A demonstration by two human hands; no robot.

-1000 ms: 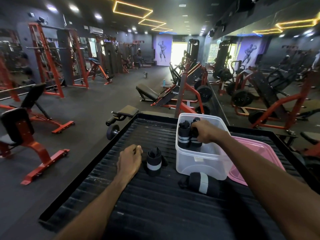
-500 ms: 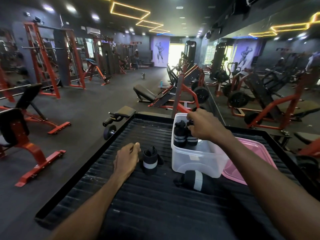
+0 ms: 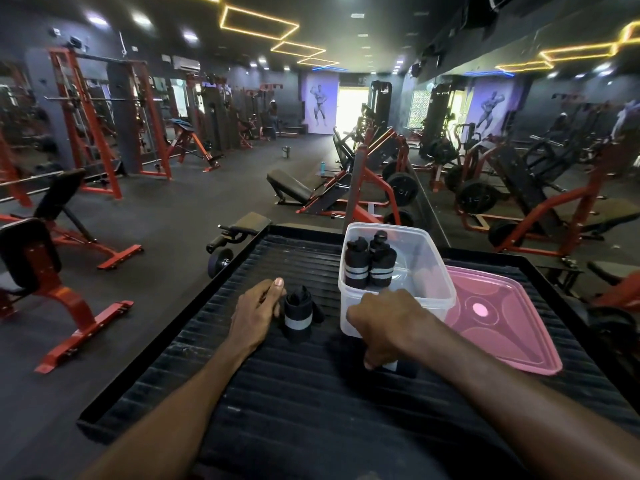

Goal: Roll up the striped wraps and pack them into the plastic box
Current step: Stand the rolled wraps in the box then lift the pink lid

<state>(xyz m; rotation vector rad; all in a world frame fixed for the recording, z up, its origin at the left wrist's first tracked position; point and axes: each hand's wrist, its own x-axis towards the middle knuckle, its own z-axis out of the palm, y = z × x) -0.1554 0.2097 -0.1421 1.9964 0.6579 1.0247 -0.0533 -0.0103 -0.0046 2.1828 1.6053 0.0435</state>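
A clear plastic box [image 3: 429, 271] stands on the black ribbed tray [image 3: 294, 393]. Two rolled black wraps [image 3: 370, 268] with a grey stripe stand upright in its left end. A third rolled wrap [image 3: 298, 315] stands on the tray left of the box. My left hand [image 3: 254, 315] rests beside this roll, touching its left side with fingers loosely curled. In front of the box my right hand [image 3: 382, 323] grips a fourth rolled wrap [image 3: 398, 367] lying on the tray; the hand hides most of it.
A pink lid [image 3: 498, 327] lies on the tray right of the box. The tray has raised black edges. Gym benches and red weight machines stand on the floor beyond, with a dumbbell [image 3: 221, 261] near the tray's far left corner.
My right hand has left the box and come down in front of it onto the wrap lying on the tray. My left hand has stayed by the standing roll.
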